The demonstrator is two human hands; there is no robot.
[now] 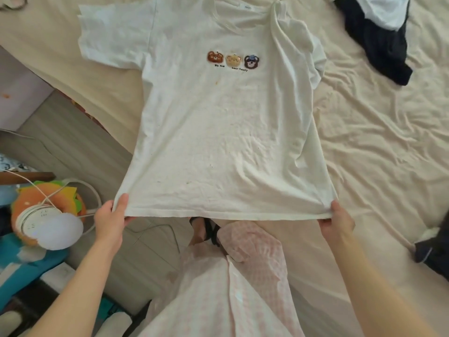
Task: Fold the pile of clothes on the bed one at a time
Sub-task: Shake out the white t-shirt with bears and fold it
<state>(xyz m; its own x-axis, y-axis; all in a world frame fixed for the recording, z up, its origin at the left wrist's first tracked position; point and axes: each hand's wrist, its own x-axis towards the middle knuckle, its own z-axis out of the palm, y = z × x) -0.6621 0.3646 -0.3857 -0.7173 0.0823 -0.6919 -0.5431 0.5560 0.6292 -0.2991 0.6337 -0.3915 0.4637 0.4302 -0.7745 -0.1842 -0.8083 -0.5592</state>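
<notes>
Now, from the head view, we see the left hand (110, 221) and right hand (336, 221) each pinching a hem corner of the white T-shirt (226, 132), which lies face up, stretched across the bed (379, 147).

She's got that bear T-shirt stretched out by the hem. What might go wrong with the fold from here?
The T-shirt has its right sleeve bunched under itself, so a fold now would likely trap wrinkles. The left hand and right hand hold the hem past the bed edge, so letting go could let it slide toward the floor.
</notes>
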